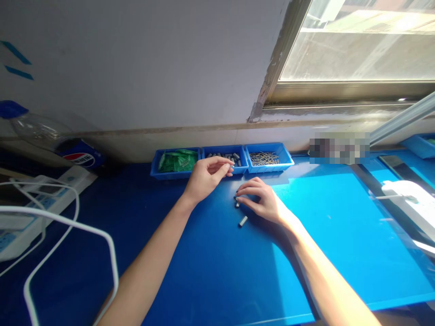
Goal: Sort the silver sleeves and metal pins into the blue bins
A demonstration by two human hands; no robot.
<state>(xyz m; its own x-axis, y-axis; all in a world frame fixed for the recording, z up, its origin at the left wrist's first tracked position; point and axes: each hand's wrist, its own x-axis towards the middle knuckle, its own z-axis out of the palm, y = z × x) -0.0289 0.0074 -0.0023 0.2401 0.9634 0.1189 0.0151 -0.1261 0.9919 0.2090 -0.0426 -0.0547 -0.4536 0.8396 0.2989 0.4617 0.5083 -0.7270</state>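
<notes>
My left hand [206, 179] is in front of the blue bins, its thumb and fingers pinched together. A tiny pale glint shows at the fingertips, too small to name. Behind it, the middle bin [240, 170] holds short metal cylinders, partly hidden by the hand. My right hand [262, 201] is low over the table, thumb and forefinger closed on a small dark-ended metal cylinder [237, 204]. Its outline is partly covered by the fingertips. Nearer to me, another short metal cylinder [243, 221] lies on the blue tabletop [217, 271], apart from both hands.
The left bin [156, 173] holds green plastic packets; the right bin [288, 162] holds thin metal pins. At left are a plastic bottle [81, 154], a power strip [68, 185] and looped white cables [113, 258]. A white device [408, 194] lies at right, below a window [356, 59].
</notes>
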